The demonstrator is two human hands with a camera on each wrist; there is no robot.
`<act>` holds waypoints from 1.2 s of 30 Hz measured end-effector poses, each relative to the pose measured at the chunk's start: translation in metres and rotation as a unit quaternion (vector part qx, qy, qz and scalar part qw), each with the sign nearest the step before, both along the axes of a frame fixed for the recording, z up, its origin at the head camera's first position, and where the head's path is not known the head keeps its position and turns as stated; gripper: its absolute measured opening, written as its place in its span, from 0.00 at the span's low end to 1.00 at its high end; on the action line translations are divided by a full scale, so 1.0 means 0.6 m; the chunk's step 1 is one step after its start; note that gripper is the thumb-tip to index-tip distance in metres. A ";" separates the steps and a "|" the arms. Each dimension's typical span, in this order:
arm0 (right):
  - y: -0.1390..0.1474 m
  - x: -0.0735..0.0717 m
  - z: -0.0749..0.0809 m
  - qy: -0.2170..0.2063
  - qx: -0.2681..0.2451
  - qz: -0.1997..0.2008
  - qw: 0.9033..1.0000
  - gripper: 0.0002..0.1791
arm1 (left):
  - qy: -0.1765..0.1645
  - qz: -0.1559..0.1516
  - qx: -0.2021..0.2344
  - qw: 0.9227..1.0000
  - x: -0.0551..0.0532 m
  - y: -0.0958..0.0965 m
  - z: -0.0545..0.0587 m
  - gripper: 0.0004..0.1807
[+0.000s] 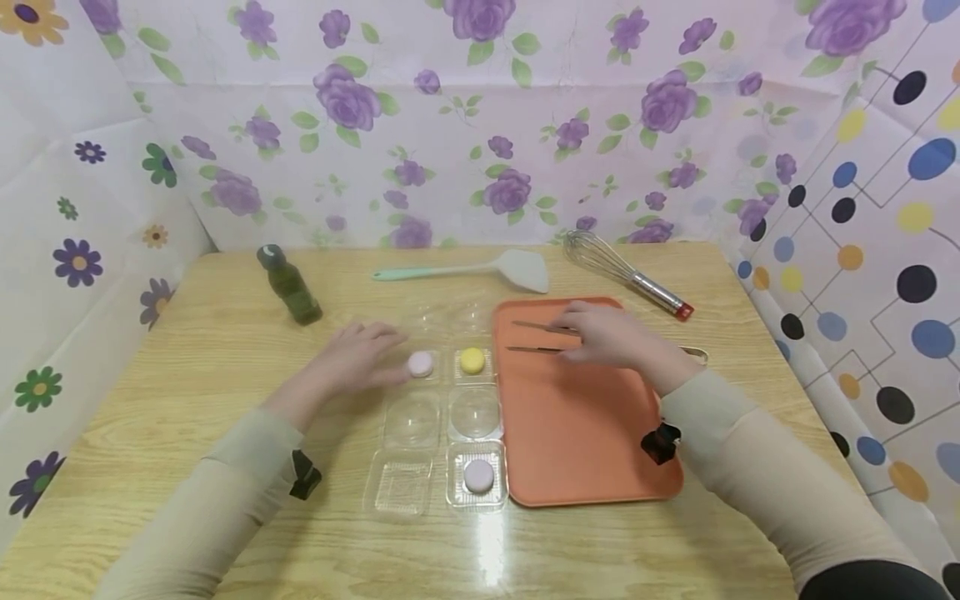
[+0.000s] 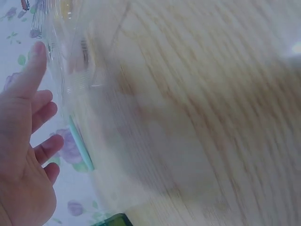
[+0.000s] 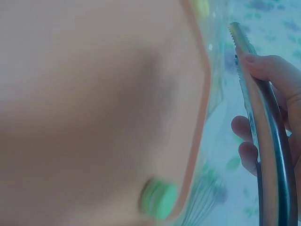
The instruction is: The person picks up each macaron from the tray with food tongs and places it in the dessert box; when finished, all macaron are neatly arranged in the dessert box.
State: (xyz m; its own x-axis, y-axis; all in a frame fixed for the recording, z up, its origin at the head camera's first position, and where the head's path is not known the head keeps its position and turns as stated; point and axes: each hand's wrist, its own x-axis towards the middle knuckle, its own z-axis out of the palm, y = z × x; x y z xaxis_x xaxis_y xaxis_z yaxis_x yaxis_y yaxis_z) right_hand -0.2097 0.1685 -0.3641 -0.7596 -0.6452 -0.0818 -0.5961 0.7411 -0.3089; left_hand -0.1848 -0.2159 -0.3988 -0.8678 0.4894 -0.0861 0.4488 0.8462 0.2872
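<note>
My right hand [image 1: 603,335] grips metal tongs [image 3: 270,141] above the orange tray [image 1: 585,450]; the tong arms stand apart with nothing between their tips. A green macaron [image 3: 160,198] lies on the tray near its edge in the right wrist view; in the head view the hand hides it. Beside the clear plastic boxes, my left hand [image 1: 356,358] hovers with loosely bent fingers and holds nothing. Its fingertips are close to a box with a pale pink macaron [image 1: 421,364]; contact is unclear. A yellow macaron [image 1: 472,361] and a lilac macaron [image 1: 478,477] sit in other boxes.
One front box [image 1: 402,487] has no macaron in it. Along the back lie a spatula [image 1: 517,268] with a mint handle and a whisk [image 1: 630,275]. A dark green bottle [image 1: 291,287] is at the back left. Patterned cloth surrounds the wooden table [image 1: 225,333].
</note>
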 end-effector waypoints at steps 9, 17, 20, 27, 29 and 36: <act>0.078 -0.002 -0.026 0.009 0.001 -0.040 0.999 0.23 | -0.003 -0.022 -0.012 1.000 0.030 -0.015 -0.001 0.45; 0.129 0.001 -0.029 0.016 0.013 -0.068 0.997 0.24 | -0.015 -0.057 -0.016 0.998 0.066 -0.006 0.015 0.49; 0.151 0.003 -0.027 0.022 0.009 -0.084 0.996 0.25 | -0.020 -0.077 -0.013 0.997 0.080 -0.001 0.018 0.51; 0.188 0.007 -0.034 0.038 0.038 -0.091 0.994 0.26 | -0.019 -0.112 -0.025 0.993 0.116 0.001 0.014 0.54; 0.194 0.009 -0.040 0.041 0.039 -0.087 0.995 0.25 | -0.022 -0.115 -0.021 0.993 0.126 0.000 0.010 0.54; 0.205 0.010 -0.051 0.041 0.042 -0.079 0.995 0.24 | -0.017 -0.138 -0.022 0.990 0.151 -0.004 -0.008 0.56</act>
State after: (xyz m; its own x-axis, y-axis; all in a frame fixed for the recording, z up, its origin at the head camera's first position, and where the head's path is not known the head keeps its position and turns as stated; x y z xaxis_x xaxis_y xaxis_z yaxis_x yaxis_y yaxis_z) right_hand -0.2035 0.2916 -0.3946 -0.8575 -0.5106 -0.0637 -0.4907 0.8487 -0.1972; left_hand -0.0942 -0.2182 -0.4033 -0.6971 0.7031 -0.1402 0.6560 0.7044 0.2710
